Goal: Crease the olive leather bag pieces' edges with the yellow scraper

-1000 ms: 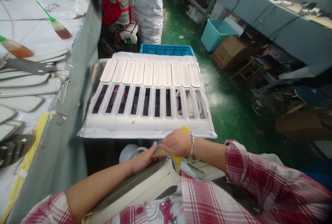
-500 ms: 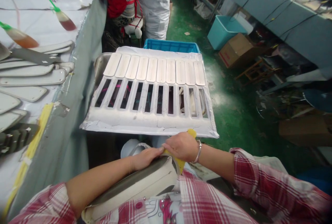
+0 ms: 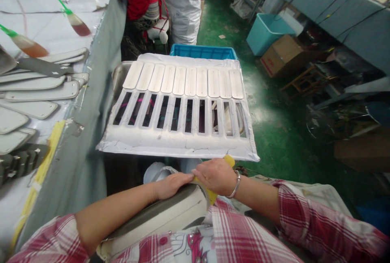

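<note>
I count ten white strips [image 3: 191,81] above ten slots in one rack [image 3: 170,146]. My left hand [image 3: 169,185] lies flat, fingers released, on one long blade [image 3: 170,214]; my right hand [image 3: 216,175] clenches one yellow pad [image 3: 211,195] at its end.

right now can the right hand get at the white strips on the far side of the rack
Probably yes: the right hand sits by the near edge of the rack and nothing stands between it and the white strips, though its grip holds a yellow pad.

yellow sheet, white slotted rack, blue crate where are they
yellow sheet [image 3: 228,160], head view, upper tip
white slotted rack [image 3: 176,146], head view, solid front edge
blue crate [image 3: 202,52], head view, visible wall
</note>
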`<state>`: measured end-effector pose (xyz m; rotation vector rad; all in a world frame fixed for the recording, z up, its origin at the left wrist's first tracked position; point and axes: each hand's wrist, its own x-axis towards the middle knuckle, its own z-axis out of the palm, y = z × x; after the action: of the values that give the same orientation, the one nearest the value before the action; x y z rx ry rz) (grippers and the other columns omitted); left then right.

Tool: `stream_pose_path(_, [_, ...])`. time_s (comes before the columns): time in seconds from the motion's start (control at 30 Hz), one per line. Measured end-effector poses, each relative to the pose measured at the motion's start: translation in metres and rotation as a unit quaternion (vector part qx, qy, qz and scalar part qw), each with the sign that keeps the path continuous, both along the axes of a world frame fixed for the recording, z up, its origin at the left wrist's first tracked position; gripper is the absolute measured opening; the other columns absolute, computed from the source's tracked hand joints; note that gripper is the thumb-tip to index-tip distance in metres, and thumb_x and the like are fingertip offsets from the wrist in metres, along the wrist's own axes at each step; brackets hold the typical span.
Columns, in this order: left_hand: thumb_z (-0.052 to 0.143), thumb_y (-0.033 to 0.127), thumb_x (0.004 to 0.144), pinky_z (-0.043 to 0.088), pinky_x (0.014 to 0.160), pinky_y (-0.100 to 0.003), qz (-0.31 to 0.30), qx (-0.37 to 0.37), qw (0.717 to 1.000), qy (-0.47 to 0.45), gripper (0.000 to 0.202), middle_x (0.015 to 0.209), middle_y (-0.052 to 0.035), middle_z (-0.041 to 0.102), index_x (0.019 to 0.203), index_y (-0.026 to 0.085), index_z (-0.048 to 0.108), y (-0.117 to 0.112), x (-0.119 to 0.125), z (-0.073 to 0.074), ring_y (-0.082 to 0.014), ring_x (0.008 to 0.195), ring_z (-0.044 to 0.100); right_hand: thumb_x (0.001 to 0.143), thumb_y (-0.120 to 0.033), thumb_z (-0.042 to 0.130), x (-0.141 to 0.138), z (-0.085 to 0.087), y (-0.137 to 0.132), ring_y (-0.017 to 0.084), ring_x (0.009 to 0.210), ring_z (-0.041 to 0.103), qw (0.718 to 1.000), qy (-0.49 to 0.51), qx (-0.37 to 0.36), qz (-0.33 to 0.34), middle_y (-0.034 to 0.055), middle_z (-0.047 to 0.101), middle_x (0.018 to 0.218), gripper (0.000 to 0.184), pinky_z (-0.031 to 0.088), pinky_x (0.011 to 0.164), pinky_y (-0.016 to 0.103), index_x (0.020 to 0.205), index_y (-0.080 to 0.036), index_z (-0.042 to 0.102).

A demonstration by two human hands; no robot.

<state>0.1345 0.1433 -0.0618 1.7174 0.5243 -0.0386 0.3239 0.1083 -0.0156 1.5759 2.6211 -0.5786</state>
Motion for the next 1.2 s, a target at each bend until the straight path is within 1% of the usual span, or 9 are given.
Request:
stream_pose_path(0.13, [0.021, 0.030, 0.091, 0.042, 0.090, -0.027, 0.005, -0.017, 1.000, -0.011, 0.041, 0.092, -0.0046, 0.063, 0.087, 0.015, 0.059, -0.001, 0.003, 0.004, -0.0154, 0.089, 0.055, 0.094, -0.035, 0.025, 0.002, -0.003, -0.003, 0.011, 0.057, 0.054, 1.000, 0.011, 0.014, 0.007, 0.0036, 0.062, 0.063, 0.045, 0.028, 0.054, 0.026, 0.069, -0.016, 0.057])
stream_pose_path(0.23, [0.019, 0.033, 0.092, 0.044, 0.085, -0.026, 0.002, -0.052, 0.998, -0.023, 0.043, 0.087, -0.0040, 0.062, 0.086, 0.014, 0.058, -0.001, 0.004, 0.007, -0.0148, 0.083, 0.055, 0.094, -0.034, 0.024, 0.003, -0.003, -0.005, 0.012, 0.057, 0.055, 1.000, 0.010, 0.018, 0.014, 0.0039, 0.062, 0.064, 0.045, 0.028, 0.054, 0.026, 0.070, -0.015, 0.058])
stream_pose_path(0.37, [0.019, 0.036, 0.093, 0.042, 0.088, -0.026, -0.019, -0.100, 0.993, -0.062, 0.044, 0.095, -0.0040, 0.061, 0.099, 0.015, 0.057, 0.001, 0.006, 0.012, -0.0148, 0.087, 0.054, 0.094, -0.034, 0.025, 0.003, -0.003, -0.006, 0.013, 0.058, 0.056, 1.000, 0.009, 0.013, 0.024, 0.0042, 0.063, 0.065, 0.045, 0.028, 0.053, 0.027, 0.072, -0.015, 0.059])
stream_pose_path(0.47, [0.018, 0.036, 0.094, 0.037, 0.095, -0.028, -0.042, -0.106, 0.991, -0.076, 0.044, 0.107, -0.0047, 0.059, 0.110, 0.016, 0.053, 0.003, 0.006, 0.013, -0.0156, 0.096, 0.053, 0.094, -0.034, 0.024, 0.002, -0.003, -0.005, 0.014, 0.061, 0.057, 1.000, -0.003, 0.000, 0.028, 0.0046, 0.064, 0.068, 0.044, 0.028, 0.054, 0.028, 0.074, -0.016, 0.060])
stream_pose_path(0.63, [0.018, 0.037, 0.094, 0.029, 0.102, -0.029, -0.060, -0.068, 0.995, -0.041, 0.045, 0.120, -0.0069, 0.054, 0.119, 0.016, 0.048, 0.004, 0.004, 0.017, -0.0170, 0.111, 0.048, 0.093, -0.035, 0.025, 0.002, 0.000, -0.004, 0.015, 0.060, 0.058, 0.999, -0.006, -0.019, 0.035, 0.0044, 0.064, 0.068, 0.044, 0.026, 0.052, 0.028, 0.073, -0.016, 0.060])
stream_pose_path(0.83, [0.022, 0.037, 0.093, 0.028, 0.103, -0.029, -0.080, -0.024, 0.996, 0.007, 0.042, 0.125, -0.0066, 0.050, 0.123, 0.018, 0.044, 0.001, 0.012, 0.037, -0.0170, 0.115, 0.045, 0.093, -0.037, 0.027, 0.010, 0.003, -0.007, 0.016, 0.058, 0.058, 0.997, -0.014, -0.055, 0.044, 0.0051, 0.065, 0.067, 0.044, 0.026, 0.050, 0.027, 0.074, -0.017, 0.062])
stream_pose_path(1.0, [0.028, 0.041, 0.091, 0.033, 0.099, -0.031, -0.059, 0.013, 0.996, 0.058, 0.040, 0.120, -0.0072, 0.054, 0.119, 0.018, 0.046, -0.003, 0.021, 0.044, -0.0185, 0.111, 0.049, 0.093, -0.039, 0.023, 0.018, 0.002, -0.011, 0.019, 0.059, 0.060, 0.996, -0.016, -0.073, 0.046, 0.0077, 0.066, 0.067, 0.049, 0.030, 0.052, 0.028, 0.074, -0.018, 0.063])
stream_pose_path(1.13, [0.032, 0.046, 0.089, 0.037, 0.094, -0.031, -0.028, 0.068, 0.993, 0.097, 0.042, 0.117, -0.0073, 0.057, 0.116, 0.018, 0.049, -0.010, 0.025, 0.049, -0.0200, 0.106, 0.052, 0.092, -0.039, 0.025, 0.021, 0.011, -0.008, 0.020, 0.061, 0.060, 0.995, -0.027, -0.073, 0.064, 0.0096, 0.066, 0.067, 0.049, 0.032, 0.052, 0.028, 0.073, -0.017, 0.065])
stream_pose_path(1.2, [0.033, 0.049, 0.087, 0.040, 0.090, -0.032, -0.005, 0.100, 0.986, 0.132, 0.045, 0.114, -0.0078, 0.058, 0.115, 0.018, 0.050, -0.014, 0.024, 0.055, -0.0211, 0.103, 0.054, 0.091, -0.040, 0.026, 0.027, 0.016, -0.005, 0.019, 0.059, 0.059, 0.992, -0.028, -0.092, 0.076, 0.0095, 0.066, 0.066, 0.050, 0.032, 0.051, 0.027, 0.069, -0.017, 0.065])
